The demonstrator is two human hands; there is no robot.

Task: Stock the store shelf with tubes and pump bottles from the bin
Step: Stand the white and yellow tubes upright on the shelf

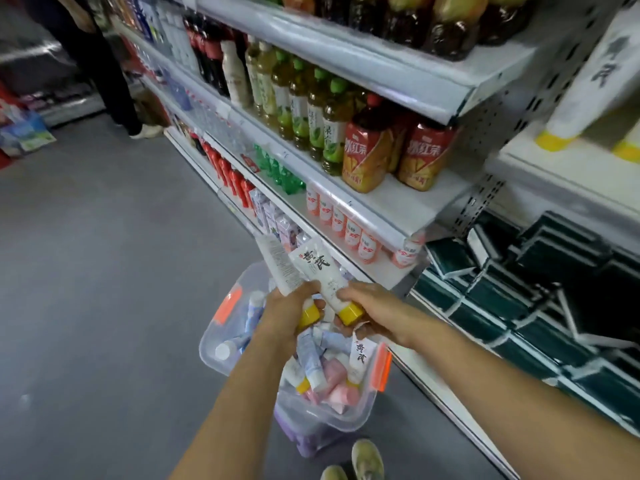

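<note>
From the head camera, both hands are raised over a clear plastic bin (221,367) with orange latches that stands on the grey floor (86,289) beside the store shelf (388,223). The left hand (284,315) is curled round a white tube with a yellow cap (277,268), cap end down. The right hand (367,306) pinches a second white yellow-capped tube (320,271) printed with black characters; the two tubes cross and touch just above the bin. Inside the bin lie more tubes (311,362) in white, pale blue and pink. The shelf tiers carry green tea bottles (311,112), red-labelled iced tea bottles (367,154) and small pink-white drink bottles (349,230). Dark green boxes (519,289) fill the unit to the right
</note>
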